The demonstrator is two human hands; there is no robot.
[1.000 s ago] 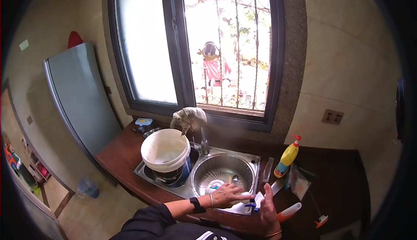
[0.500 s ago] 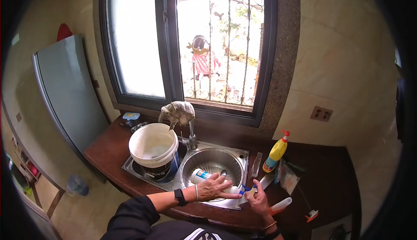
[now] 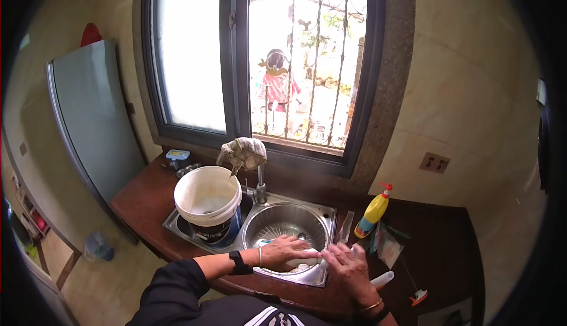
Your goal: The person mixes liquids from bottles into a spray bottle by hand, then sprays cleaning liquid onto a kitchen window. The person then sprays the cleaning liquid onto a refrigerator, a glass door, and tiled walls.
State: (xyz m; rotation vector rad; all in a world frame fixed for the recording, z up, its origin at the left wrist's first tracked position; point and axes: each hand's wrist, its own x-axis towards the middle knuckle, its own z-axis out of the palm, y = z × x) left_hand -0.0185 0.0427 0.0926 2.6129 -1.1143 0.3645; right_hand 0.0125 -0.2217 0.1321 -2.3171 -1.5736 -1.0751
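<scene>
My left hand (image 3: 284, 253) is closed around a white plastic bottle (image 3: 306, 261) that lies sideways over the front of the right sink basin (image 3: 254, 222). Most of the bottle is covered by this hand; a bit of its blue label shows beyond the knuckles. My right hand (image 3: 347, 269) is at the bottle's right end, fingers bent over it and hiding the cap. Just right of that hand lies an orange and white handle (image 3: 384, 278) on the counter.
A white bucket (image 3: 207, 193) stands in the left basin beside the tap (image 3: 260, 191), which has a cloth (image 3: 243, 153) draped over it. A yellow pump bottle (image 3: 373, 212) and a clear packet (image 3: 390, 248) sit on the brown counter (image 3: 437, 231). Outside the window is a person (image 3: 277, 87).
The right hand has turned over, its fingers now covering the bottle end where blue parts showed before. The left hand keeps hold and hides more of the bottle. The view has shifted slightly.
</scene>
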